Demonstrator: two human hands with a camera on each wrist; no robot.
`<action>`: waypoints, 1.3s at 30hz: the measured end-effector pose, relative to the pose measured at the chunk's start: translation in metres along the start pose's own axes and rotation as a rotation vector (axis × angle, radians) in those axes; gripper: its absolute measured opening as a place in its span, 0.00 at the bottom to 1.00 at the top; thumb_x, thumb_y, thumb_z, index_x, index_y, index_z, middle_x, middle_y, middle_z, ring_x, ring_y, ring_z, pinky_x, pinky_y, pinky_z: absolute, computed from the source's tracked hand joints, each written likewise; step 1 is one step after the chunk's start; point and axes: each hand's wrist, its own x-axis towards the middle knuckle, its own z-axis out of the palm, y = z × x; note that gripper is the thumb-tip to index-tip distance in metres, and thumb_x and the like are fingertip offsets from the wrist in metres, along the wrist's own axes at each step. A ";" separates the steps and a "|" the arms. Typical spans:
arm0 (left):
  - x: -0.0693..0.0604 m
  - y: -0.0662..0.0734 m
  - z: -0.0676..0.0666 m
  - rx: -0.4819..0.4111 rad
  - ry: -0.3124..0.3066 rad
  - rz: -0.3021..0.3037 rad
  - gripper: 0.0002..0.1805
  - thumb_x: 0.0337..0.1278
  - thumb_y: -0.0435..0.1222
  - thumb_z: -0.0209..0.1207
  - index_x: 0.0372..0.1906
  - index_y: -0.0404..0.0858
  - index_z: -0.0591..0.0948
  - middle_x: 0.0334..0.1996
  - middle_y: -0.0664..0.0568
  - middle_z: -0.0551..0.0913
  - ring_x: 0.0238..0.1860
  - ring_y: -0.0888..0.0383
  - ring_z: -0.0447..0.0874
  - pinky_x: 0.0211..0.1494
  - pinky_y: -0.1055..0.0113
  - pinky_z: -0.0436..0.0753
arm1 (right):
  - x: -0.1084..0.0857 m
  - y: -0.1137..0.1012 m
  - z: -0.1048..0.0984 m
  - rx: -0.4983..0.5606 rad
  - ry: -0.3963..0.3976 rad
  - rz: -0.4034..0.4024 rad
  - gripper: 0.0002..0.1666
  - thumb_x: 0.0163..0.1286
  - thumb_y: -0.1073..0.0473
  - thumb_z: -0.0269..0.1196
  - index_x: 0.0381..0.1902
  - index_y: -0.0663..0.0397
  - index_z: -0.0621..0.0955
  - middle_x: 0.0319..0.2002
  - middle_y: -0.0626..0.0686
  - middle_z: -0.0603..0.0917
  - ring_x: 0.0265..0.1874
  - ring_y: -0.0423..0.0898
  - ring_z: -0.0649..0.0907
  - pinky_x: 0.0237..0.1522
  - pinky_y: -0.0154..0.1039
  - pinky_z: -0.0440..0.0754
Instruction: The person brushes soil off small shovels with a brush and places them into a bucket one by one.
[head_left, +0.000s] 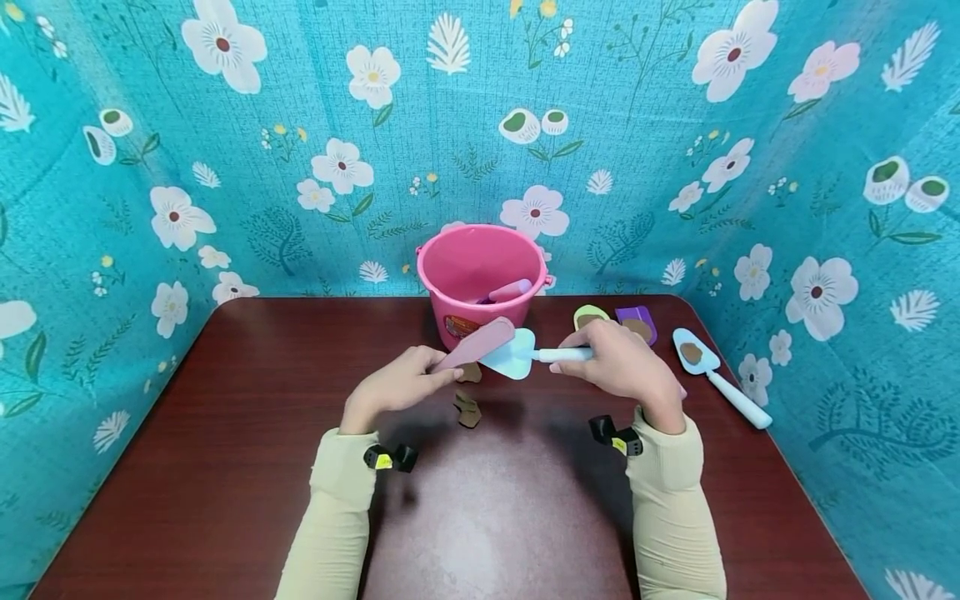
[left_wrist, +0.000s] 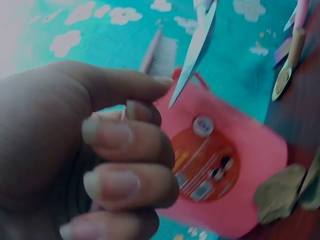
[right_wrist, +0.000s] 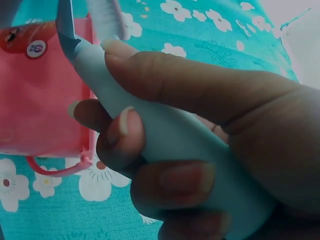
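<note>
My left hand (head_left: 401, 383) grips a pink brush (head_left: 480, 340), whose white bristles (left_wrist: 166, 56) show in the left wrist view. My right hand (head_left: 618, 358) holds a light blue trowel (head_left: 513, 357) by its thick handle (right_wrist: 170, 130), thumb along the top. Its blade points left, and the brush end overlaps it in the head view. Both tools are in the air before the pink bucket (head_left: 480, 308). Below them on the table lie brown flat pieces (head_left: 468, 411), with another brown piece (head_left: 470, 372) partly hidden behind the left hand's brush.
Inside the bucket lies a purple-handled tool (head_left: 510, 290). On the right stand a green scoop (head_left: 588, 314), a purple scoop (head_left: 637, 315) and another light blue trowel (head_left: 735, 396), each bearing brown matter. Floral cloth (head_left: 375, 167) hangs behind the dark table (head_left: 225, 433).
</note>
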 end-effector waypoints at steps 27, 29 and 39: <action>0.007 -0.005 0.005 0.089 -0.022 -0.071 0.17 0.73 0.42 0.58 0.26 0.41 0.76 0.15 0.56 0.66 0.17 0.62 0.60 0.23 0.69 0.62 | -0.007 0.008 -0.006 -0.034 0.011 -0.007 0.18 0.58 0.51 0.78 0.43 0.53 0.91 0.24 0.42 0.84 0.23 0.44 0.77 0.26 0.41 0.78; 0.005 -0.006 0.002 0.094 -0.011 -0.083 0.17 0.73 0.42 0.58 0.25 0.41 0.76 0.16 0.56 0.66 0.18 0.62 0.60 0.23 0.68 0.62 | -0.007 0.009 -0.007 -0.034 0.010 -0.005 0.18 0.59 0.51 0.77 0.43 0.53 0.90 0.23 0.42 0.83 0.23 0.44 0.76 0.26 0.41 0.77; -0.005 -0.008 -0.008 0.102 0.041 -0.119 0.18 0.71 0.45 0.59 0.27 0.38 0.77 0.15 0.55 0.66 0.18 0.61 0.61 0.23 0.67 0.64 | -0.008 0.010 -0.009 -0.015 -0.004 0.014 0.19 0.60 0.51 0.77 0.44 0.55 0.90 0.21 0.44 0.81 0.22 0.45 0.76 0.26 0.41 0.77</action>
